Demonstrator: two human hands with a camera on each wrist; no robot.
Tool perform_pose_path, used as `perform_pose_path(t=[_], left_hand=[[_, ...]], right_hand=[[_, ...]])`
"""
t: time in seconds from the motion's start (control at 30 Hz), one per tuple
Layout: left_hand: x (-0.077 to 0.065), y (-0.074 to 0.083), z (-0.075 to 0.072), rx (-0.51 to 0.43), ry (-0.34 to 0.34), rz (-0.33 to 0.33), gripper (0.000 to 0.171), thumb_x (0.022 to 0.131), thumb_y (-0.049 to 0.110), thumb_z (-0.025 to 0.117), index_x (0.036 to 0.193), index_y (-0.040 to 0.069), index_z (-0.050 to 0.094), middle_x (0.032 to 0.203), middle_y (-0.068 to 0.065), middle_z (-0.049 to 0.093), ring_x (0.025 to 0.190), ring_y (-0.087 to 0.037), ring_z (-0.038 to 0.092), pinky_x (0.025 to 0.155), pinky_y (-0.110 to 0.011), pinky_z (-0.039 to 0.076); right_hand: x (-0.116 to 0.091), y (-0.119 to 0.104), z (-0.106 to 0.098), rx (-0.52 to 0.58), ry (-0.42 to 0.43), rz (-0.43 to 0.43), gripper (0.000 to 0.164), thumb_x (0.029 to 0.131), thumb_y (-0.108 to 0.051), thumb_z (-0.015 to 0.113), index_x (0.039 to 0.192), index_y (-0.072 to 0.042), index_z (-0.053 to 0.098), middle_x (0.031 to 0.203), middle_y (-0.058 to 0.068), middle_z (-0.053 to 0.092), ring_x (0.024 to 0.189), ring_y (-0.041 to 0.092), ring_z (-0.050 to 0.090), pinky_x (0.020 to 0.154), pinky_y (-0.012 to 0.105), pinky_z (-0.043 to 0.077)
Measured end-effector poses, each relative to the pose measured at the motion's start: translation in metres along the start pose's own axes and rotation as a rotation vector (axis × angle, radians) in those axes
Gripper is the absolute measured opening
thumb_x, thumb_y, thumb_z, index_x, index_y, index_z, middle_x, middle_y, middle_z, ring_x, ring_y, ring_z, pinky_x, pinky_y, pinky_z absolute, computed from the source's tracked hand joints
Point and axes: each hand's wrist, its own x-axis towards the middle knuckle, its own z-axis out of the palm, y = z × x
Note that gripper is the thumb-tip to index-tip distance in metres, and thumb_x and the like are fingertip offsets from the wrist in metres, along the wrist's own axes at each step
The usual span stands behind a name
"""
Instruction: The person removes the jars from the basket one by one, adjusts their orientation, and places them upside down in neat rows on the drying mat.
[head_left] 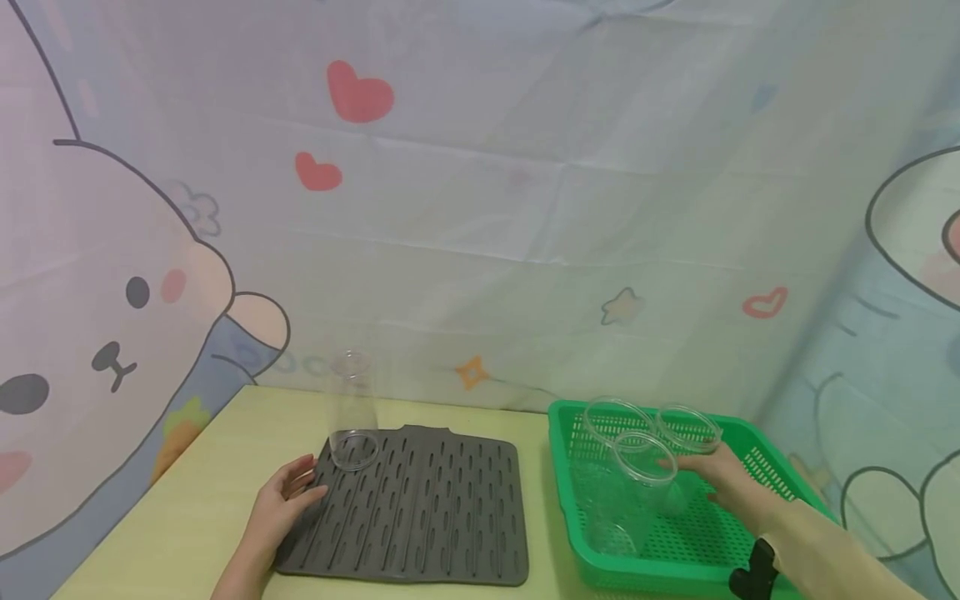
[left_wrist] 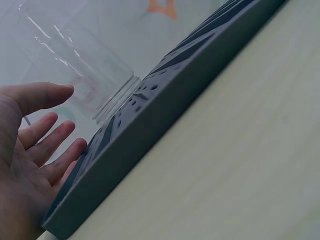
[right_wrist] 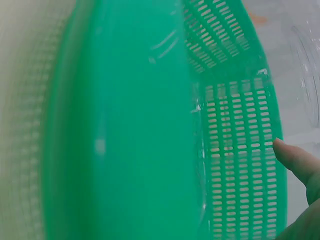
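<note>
Pale bench (head_left: 197, 492): left hand (head_left: 281, 502) empty, clear cup (head_left: 354, 412) at 11 o'clock on mat (head_left: 420, 508); right hand (head_left: 726, 473), 4 o'clock, unclenched: nudge could topple cups (head_left: 628, 500) in basket (head_left: 652, 575).

Left forearm (head_left: 243, 571) angles up from lower left; left hand (head_left: 279, 507) sits inboard of the bench's (head_left: 537, 454) left edge, palm facing right, fingers loosely bent, thumb spread apart from them. Right forearm (head_left: 832, 546) slants in across the near right corner of the basket (head_left: 652, 575); right hand (head_left: 722, 473) inside its right edge, pointing left, visible digits straight, other fingers mostly hidden.
</note>
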Motion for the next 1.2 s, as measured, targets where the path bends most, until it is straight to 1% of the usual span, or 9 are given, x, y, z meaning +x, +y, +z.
perform_pose_path(t=[0.17, 0.33, 0.43, 0.5, 0.77, 0.87, 0.97, 1.07, 1.2], left_hand=[[-0.001, 0.001, 0.000, -0.005, 0.006, -0.007, 0.069, 0.094, 0.009, 0.063, 0.150, -0.005, 0.026, 0.153, -0.027, 0.033, 0.140, -0.041, 0.037, 0.116, -0.047, 0.035], [-0.001, 0.004, 0.001, -0.014, 0.007, -0.006, 0.069, 0.094, 0.008, 0.063, 0.150, -0.005, 0.026, 0.153, -0.028, 0.032, 0.140, -0.041, 0.036, 0.116, -0.047, 0.035], [-0.001, 0.003, 0.000, -0.013, 0.003, -0.013, 0.068, 0.094, 0.009, 0.062, 0.150, -0.005, 0.026, 0.153, -0.028, 0.032, 0.139, -0.041, 0.037, 0.115, -0.048, 0.036], [-0.001, 0.002, 0.000, -0.011, -0.002, -0.017, 0.068, 0.094, 0.009, 0.062, 0.150, -0.005, 0.026, 0.153, -0.028, 0.031, 0.139, -0.042, 0.036, 0.115, -0.048, 0.036], [-0.002, 0.003, 0.000, -0.004, -0.010, -0.020, 0.068, 0.094, 0.012, 0.062, 0.150, -0.005, 0.026, 0.153, -0.028, 0.031, 0.139, -0.041, 0.037, 0.115, -0.048, 0.036], [-0.002, 0.003, 0.000, -0.009, -0.010, -0.024, 0.069, 0.094, 0.011, 0.062, 0.150, -0.005, 0.026, 0.154, -0.028, 0.031, 0.139, -0.041, 0.036, 0.115, -0.048, 0.035], [-0.002, 0.002, -0.001, -0.007, -0.009, -0.029, 0.069, 0.094, 0.011, 0.062, 0.150, -0.005, 0.026, 0.154, -0.028, 0.031, 0.140, -0.040, 0.036, 0.115, -0.048, 0.034], [-0.001, 0.001, 0.000, -0.004, -0.008, -0.029, 0.069, 0.094, 0.011, 0.062, 0.151, -0.005, 0.026, 0.154, -0.028, 0.031, 0.140, -0.040, 0.036, 0.115, -0.048, 0.034], [-0.001, 0.001, 0.001, -0.012, -0.011, -0.024, 0.069, 0.094, 0.010, 0.063, 0.151, -0.005, 0.025, 0.154, -0.028, 0.030, 0.140, -0.041, 0.035, 0.115, -0.048, 0.034]], right_hand=[[0.002, 0.002, 0.006, -0.011, 0.092, -0.030, 0.112, 0.087, -0.031, 0.072, 0.151, 0.009, -0.010, 0.153, 0.041, -0.001, 0.137, 0.060, 0.013, 0.104, 0.069, 0.035], [0.005, 0.005, 0.008, -0.030, 0.157, -0.025, 0.108, 0.087, -0.035, 0.073, 0.153, 0.008, -0.001, 0.151, 0.040, 0.009, 0.113, 0.052, 0.037, 0.075, 0.048, 0.045], [0.003, 0.006, 0.008, -0.018, 0.165, -0.020, 0.109, 0.087, -0.037, 0.073, 0.153, 0.008, -0.001, 0.151, 0.040, 0.008, 0.121, 0.057, 0.034, 0.091, 0.059, 0.047], [0.001, 0.006, 0.006, -0.011, 0.160, -0.022, 0.110, 0.086, -0.038, 0.073, 0.152, 0.009, -0.002, 0.151, 0.040, 0.006, 0.135, 0.060, 0.017, 0.105, 0.070, 0.033], [-0.005, 0.008, -0.006, -0.010, 0.147, 0.017, 0.113, 0.086, -0.039, 0.073, 0.149, 0.014, -0.005, 0.150, 0.043, 0.003, 0.133, 0.061, 0.018, 0.106, 0.068, 0.034], [-0.006, 0.008, -0.008, -0.027, 0.154, 0.022, 0.114, 0.086, -0.039, 0.073, 0.150, 0.013, -0.005, 0.150, 0.044, 0.005, 0.107, 0.050, 0.045, 0.086, 0.052, 0.049], [-0.008, 0.006, -0.010, -0.042, 0.165, 0.010, 0.110, 0.087, -0.037, 0.072, 0.151, 0.011, -0.004, 0.151, 0.042, 0.009, 0.086, 0.035, 0.048, 0.072, 0.040, 0.047], [-0.012, 0.004, -0.012, -0.033, 0.176, -0.007, 0.109, 0.087, -0.037, 0.072, 0.152, 0.008, -0.003, 0.153, 0.040, 0.007, 0.102, 0.046, 0.051, 0.088, 0.051, 0.051], [-0.018, 0.001, -0.017, -0.017, 0.192, -0.018, 0.111, 0.088, -0.040, 0.071, 0.154, 0.004, -0.006, 0.156, 0.036, -0.001, 0.138, 0.057, 0.018, 0.111, 0.068, 0.028]])
